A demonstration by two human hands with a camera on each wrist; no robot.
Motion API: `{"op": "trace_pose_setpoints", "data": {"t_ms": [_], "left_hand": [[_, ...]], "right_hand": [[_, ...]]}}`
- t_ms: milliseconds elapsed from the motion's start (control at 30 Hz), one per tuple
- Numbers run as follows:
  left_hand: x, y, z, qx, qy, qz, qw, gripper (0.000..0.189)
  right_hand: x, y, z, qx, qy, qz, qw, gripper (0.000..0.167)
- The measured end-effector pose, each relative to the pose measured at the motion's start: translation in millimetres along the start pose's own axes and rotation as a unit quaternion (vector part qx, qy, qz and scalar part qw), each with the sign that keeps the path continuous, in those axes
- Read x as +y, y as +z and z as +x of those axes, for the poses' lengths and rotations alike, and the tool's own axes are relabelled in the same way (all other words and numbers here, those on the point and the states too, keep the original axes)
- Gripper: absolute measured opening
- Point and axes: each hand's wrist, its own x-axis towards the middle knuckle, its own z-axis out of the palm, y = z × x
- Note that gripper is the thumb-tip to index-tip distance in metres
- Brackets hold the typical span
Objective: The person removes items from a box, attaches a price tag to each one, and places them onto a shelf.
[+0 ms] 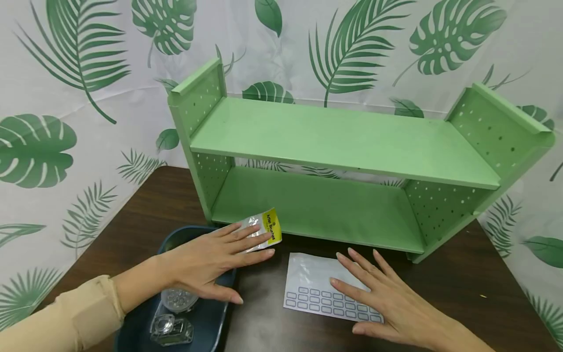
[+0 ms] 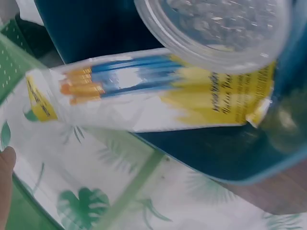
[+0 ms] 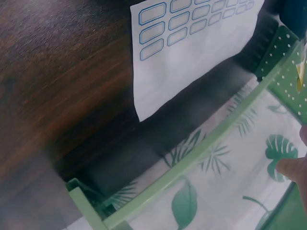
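Observation:
My left hand point(image 1: 215, 261) is held with fingers outstretched above the corner of a dark blue tray point(image 1: 206, 327). Beneath its fingers lies a clear packet of artist brushes point(image 1: 273, 227) with a yellow label. In the left wrist view, blue and orange brushes show through the packet point(image 2: 201, 103), which lies across the tray's edge by a round clear tub of beads point(image 2: 225, 24). My right hand point(image 1: 396, 305), fingers spread, is over a white sheet of blue-bordered blank labels point(image 1: 308, 278); whether it touches the sheet, I cannot tell. Neither hand grips anything.
A light green two-tier shelf point(image 1: 343, 142) with perforated sides stands at the back of the dark wooden table point(image 1: 264, 313). A small clear glass bottle point(image 1: 173, 333) lies in the tray. Behind hangs a white leaf-print cloth point(image 1: 281, 54).

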Motion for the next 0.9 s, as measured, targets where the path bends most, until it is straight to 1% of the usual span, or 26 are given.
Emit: {"op": "trace_pose_setpoints", "data": {"t_ms": [133,267,400,567,700,800,900], "left_hand": [[-3.2,-6.4,-16.0,0.005,-0.037,-0.014,0.9992,0.083],[-6.2,-11.1,-33.2,0.008,-0.08,-0.019,0.9966,0.085],[-7.3,-13.8,-50.5,0.012,-0.122,-0.03,0.992,0.088],[-7.9,-12.1,-69.9,0.025,-0.158,-0.05,0.9858,0.089],[-6.3,-10.1,-83.9,0.026,-0.207,-0.067,0.9757,0.088],[-5.0,-7.8,-93.8,0.027,-0.249,-0.084,0.9645,0.088],[-4.5,-4.4,-103.0,0.036,-0.278,-0.101,0.9546,0.088]], "right_hand": [[-1,4,3.2,0.007,0.004,0.008,0.9999,0.064],[-3,6,6.9,0.01,0.006,0.013,0.9998,0.063],[-5,8,10.4,0.018,0.003,0.023,0.9996,0.062],[-8,11,14.2,0.024,-0.002,0.035,0.9991,0.063],[-9,12,18.2,0.024,0.0,0.034,0.9991,0.063],[-10,12,21.1,0.023,0.002,0.029,0.9993,0.063],[-11,12,24.3,0.025,0.002,0.033,0.9991,0.064]]}}
